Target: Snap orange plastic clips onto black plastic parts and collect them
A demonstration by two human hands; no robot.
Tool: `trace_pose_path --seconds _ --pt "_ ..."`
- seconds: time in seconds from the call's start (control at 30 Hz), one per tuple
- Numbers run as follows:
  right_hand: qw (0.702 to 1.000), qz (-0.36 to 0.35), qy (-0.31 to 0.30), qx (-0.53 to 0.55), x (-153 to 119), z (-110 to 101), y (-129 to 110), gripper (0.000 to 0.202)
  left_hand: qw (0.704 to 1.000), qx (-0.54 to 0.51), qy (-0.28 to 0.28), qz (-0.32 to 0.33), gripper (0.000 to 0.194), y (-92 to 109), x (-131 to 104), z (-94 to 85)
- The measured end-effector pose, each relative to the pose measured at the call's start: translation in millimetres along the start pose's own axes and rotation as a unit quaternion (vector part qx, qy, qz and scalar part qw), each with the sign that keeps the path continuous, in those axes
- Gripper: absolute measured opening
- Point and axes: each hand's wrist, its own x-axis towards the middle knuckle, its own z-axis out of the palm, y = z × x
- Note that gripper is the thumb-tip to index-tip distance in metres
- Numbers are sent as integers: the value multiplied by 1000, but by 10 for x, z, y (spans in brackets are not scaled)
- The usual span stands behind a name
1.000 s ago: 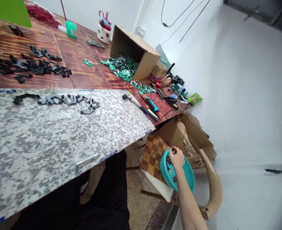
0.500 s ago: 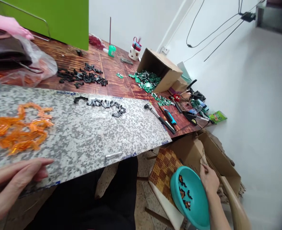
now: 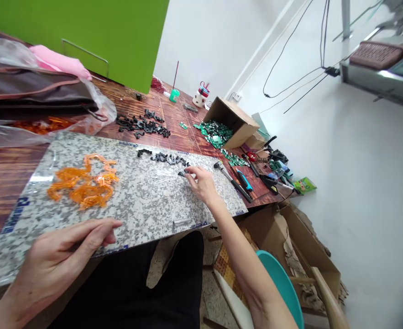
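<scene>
My right hand (image 3: 203,185) reaches over the speckled board, its thumb and fingers closed around the end of a small black plastic piece (image 3: 181,173). Beside that piece runs a short row of similar black plastic pieces (image 3: 169,158). Thin metal pins (image 3: 163,177) lie scattered just left of my fingertips. Near the board's front edge is my left hand (image 3: 73,246), thumb and fingers pressed together; whatever they hold, if anything, is hidden. Translucent orange plastic parts (image 3: 85,183) form a loose heap beyond it.
A hammer (image 3: 233,183) and a blue-handled cutter (image 3: 244,180) lie to the right. Green circuit boards (image 3: 218,135) spill from a cardboard box (image 3: 237,121). More black pieces (image 3: 144,125) lie behind the board. A turquoise basin (image 3: 283,278) stands low at right, partly behind my forearm.
My right hand has moved from beside the basin up to the board, at the black pieces. The view has turned left. My left hand keeps its pinched shape.
</scene>
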Motion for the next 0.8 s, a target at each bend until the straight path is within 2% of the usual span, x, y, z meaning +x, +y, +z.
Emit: trace_pose_path --seconds 0.1,0.2,0.4,0.57,0.7,0.8 --pt "999 12 -34 11 161 168 -114 13 998 -60 -10 4 26 72 4 -24" --pt "997 33 -44 49 213 222 -100 3 996 -87 -25 -1 28 144 13 -51" --pt "974 76 12 215 65 125 -82 23 992 -126 -5 7 24 190 13 -33" --pt "914 105 21 391 -255 -3 -392 38 990 -139 -32 9 24 191 55 -39" --pt "862 111 -16 495 -505 -50 -786 36 977 -179 -93 -67 38 312 110 -35" --pt "811 116 -72 569 -639 -54 -1029 29 948 -258 -143 -117 48 410 130 35"
